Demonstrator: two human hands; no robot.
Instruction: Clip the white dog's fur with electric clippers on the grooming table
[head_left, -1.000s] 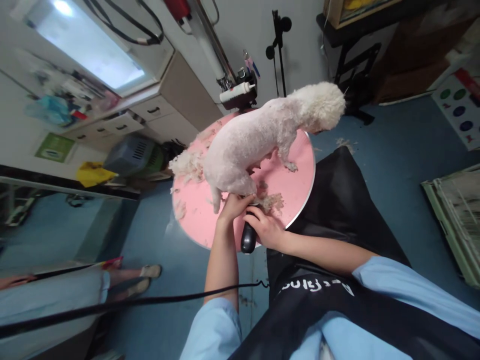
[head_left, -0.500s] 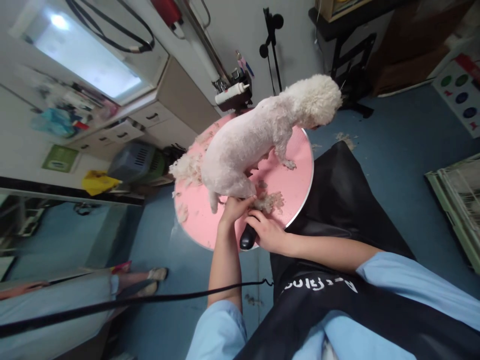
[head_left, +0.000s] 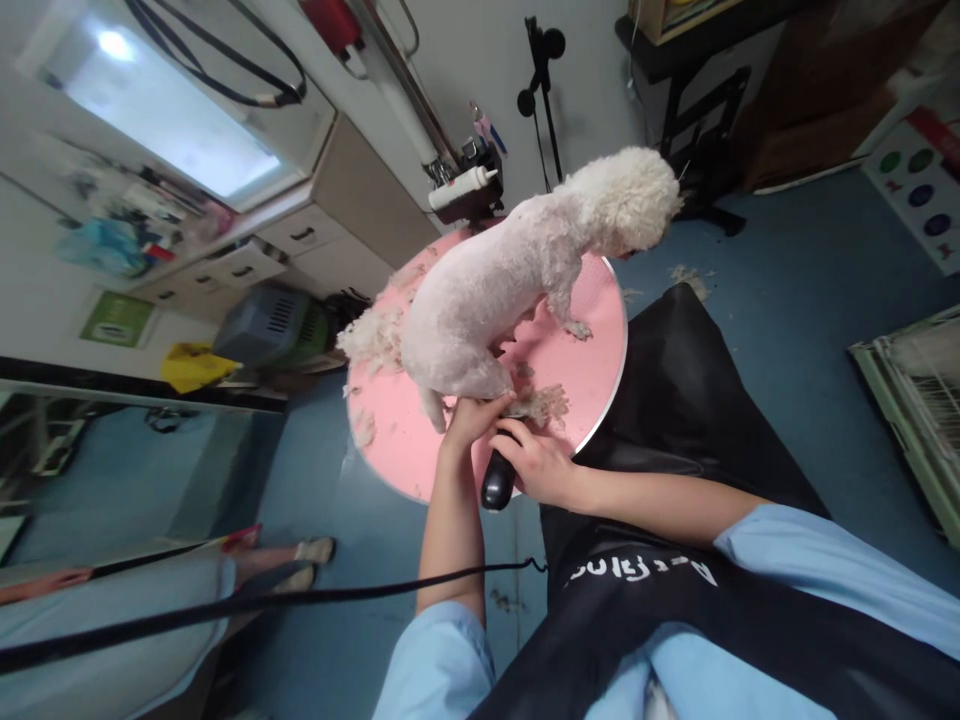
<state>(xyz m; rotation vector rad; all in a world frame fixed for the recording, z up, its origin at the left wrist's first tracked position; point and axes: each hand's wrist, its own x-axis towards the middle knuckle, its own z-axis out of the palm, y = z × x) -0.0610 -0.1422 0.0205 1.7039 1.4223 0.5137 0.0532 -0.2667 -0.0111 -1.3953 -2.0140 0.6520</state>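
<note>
A white, closely shorn dog (head_left: pixel 480 290) with a fluffy head stands on a round pink grooming table (head_left: pixel 592 370). My left hand (head_left: pixel 474 418) is closed around its near hind leg, just above the furry paw. Right beside it, my right hand (head_left: pixel 534 462) grips a black hair clipper (head_left: pixel 498 482), whose rounded end sticks out over the table's near edge. The clipper's head is hidden behind my fingers, close to the leg. The dog's tail (head_left: pixel 433 408) hangs near my left wrist.
Cut fur (head_left: pixel 375 338) lies heaped on the table's left side. A black cord (head_left: pixel 360 592) runs across my left forearm. Behind the table stands a pole with a tool holder (head_left: pixel 469 195). At the lower left, another person (head_left: pixel 112 610) stands nearby. A wire cage (head_left: pixel 919 400) is at the right.
The clipper's rounded end has swung slightly toward me and to the right. The dog's tail has shifted a little right, toward my left wrist. My left hand keeps its place.
</note>
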